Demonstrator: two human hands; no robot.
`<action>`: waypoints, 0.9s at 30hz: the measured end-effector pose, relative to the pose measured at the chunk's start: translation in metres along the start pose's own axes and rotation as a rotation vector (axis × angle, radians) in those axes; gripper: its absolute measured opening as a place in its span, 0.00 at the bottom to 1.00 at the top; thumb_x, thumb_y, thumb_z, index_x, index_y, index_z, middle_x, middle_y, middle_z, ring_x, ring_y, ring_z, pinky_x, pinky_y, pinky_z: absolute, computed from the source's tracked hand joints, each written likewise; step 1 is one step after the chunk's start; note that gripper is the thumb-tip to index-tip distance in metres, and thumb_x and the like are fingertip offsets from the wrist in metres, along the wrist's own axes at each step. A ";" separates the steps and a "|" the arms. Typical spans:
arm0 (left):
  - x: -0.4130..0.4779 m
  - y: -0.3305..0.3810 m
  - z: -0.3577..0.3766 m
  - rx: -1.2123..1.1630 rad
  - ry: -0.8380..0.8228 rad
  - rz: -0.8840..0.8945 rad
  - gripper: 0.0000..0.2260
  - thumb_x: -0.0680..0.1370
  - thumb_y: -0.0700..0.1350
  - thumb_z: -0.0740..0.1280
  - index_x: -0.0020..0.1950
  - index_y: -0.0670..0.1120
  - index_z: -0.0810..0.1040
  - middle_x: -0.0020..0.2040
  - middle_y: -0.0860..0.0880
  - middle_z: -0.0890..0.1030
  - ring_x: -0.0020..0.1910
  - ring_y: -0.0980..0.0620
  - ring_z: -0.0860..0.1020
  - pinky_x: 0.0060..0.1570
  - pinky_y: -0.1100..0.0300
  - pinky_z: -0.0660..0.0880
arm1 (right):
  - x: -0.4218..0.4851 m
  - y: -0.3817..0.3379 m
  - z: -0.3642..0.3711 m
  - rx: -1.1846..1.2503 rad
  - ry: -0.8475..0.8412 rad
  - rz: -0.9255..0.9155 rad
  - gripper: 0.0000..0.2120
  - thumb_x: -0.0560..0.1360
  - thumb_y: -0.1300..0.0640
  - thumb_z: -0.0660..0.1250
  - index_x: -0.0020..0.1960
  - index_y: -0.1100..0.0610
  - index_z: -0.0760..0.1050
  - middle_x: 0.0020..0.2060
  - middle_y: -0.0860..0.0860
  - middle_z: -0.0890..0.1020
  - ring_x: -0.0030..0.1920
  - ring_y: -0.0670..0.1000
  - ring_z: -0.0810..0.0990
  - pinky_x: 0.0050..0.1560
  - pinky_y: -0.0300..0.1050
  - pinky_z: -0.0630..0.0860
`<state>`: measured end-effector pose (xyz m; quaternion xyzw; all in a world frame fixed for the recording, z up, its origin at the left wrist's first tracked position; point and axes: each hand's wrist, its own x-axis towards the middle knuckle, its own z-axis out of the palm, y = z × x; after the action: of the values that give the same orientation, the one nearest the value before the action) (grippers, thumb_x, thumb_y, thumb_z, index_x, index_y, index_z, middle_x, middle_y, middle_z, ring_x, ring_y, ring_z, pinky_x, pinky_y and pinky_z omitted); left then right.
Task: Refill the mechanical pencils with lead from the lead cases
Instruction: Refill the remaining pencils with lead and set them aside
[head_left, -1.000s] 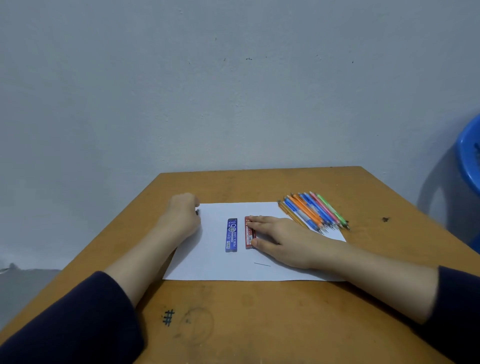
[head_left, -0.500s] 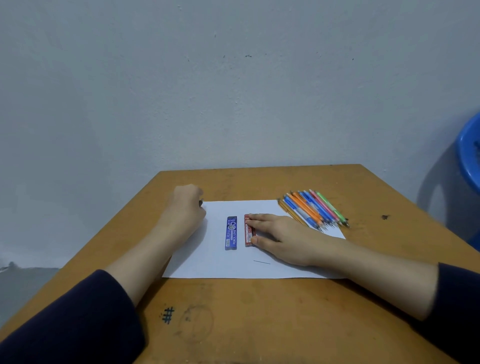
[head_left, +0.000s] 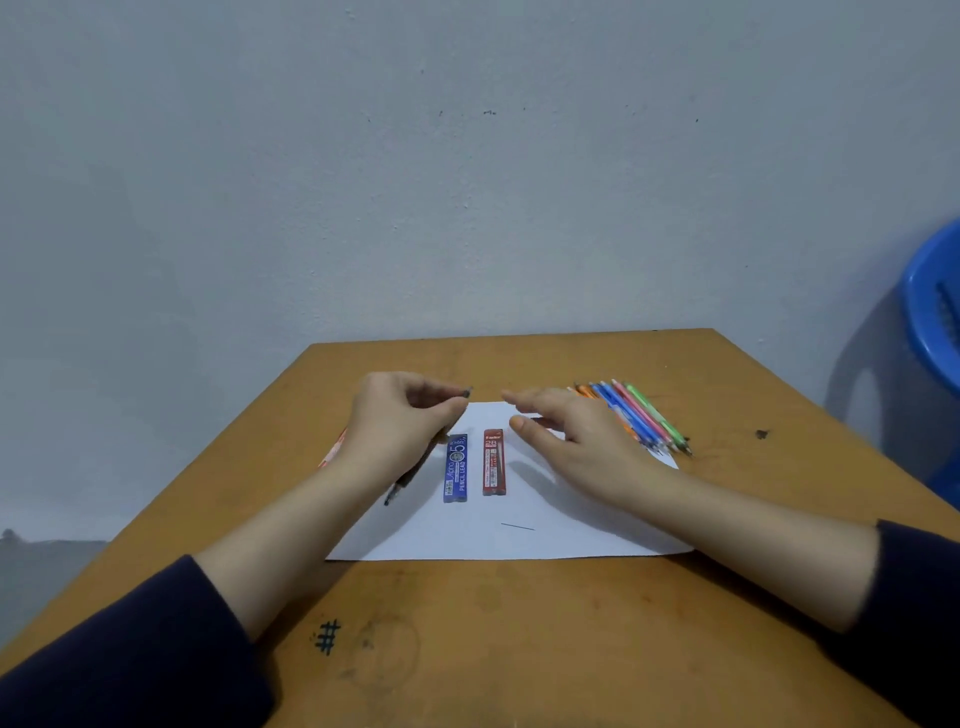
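- The dark pencil (head_left: 410, 473) is in the left hand (head_left: 400, 431), slanting from its top end at about 1 o'clock of the fist down to its tip at 7 o'clock, just above the paper (head_left: 571, 535).
- That grip is closed round the barrel, with thumb and forefinger pinching the top end. I cannot tell whether the cap is on or off.
- The blue lead case (head_left: 455, 467) and red lead case (head_left: 493, 461) lie flat side by side at the paper's middle, long sides running 12 to 6, apart from each other.
- A single loose lead (head_left: 518, 526) lies at 5 o'clock of the red case, near the paper's near edge.
- The right hand (head_left: 587, 452) holds nothing. Its grip is wide, with fingers straight and pointing toward 10 o'clock, at 2 o'clock of the red case.
- The other pencils (head_left: 639, 418) lie bunched at the paper's 2 o'clock corner, partly on the worktop (head_left: 519, 623).
- A blue chair (head_left: 930, 312) stands off at 3 o'clock.
- Step in hand, as I judge it: opening the pencil's top so that lead can go in.
- The next move likely calls for the right hand to free the cap or pick up a lead, with a light pinch because lead snaps easily.
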<state>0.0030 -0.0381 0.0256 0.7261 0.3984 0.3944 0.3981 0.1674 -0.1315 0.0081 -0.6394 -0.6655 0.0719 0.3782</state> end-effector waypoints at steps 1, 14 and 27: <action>-0.003 0.002 0.001 -0.054 -0.019 -0.037 0.03 0.73 0.40 0.73 0.45 0.46 0.85 0.37 0.48 0.85 0.33 0.55 0.81 0.38 0.60 0.80 | 0.001 0.000 0.000 0.051 0.035 0.016 0.17 0.80 0.55 0.61 0.68 0.54 0.72 0.64 0.49 0.76 0.59 0.45 0.76 0.57 0.32 0.70; -0.015 0.012 0.006 -0.319 -0.319 -0.172 0.12 0.69 0.33 0.74 0.50 0.44 0.84 0.45 0.48 0.86 0.43 0.55 0.83 0.43 0.67 0.77 | 0.009 0.010 -0.010 0.574 0.163 0.222 0.09 0.74 0.66 0.69 0.47 0.52 0.81 0.38 0.49 0.84 0.37 0.41 0.81 0.40 0.34 0.76; -0.014 0.012 0.007 -0.426 -0.354 -0.251 0.07 0.71 0.33 0.71 0.49 0.37 0.83 0.44 0.38 0.84 0.35 0.50 0.83 0.36 0.66 0.79 | 0.009 0.010 -0.014 0.938 0.136 0.365 0.06 0.73 0.70 0.67 0.45 0.62 0.81 0.35 0.53 0.83 0.35 0.46 0.81 0.38 0.34 0.76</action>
<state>0.0073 -0.0569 0.0297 0.6290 0.3175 0.2840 0.6503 0.1841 -0.1266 0.0159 -0.5096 -0.4130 0.3862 0.6486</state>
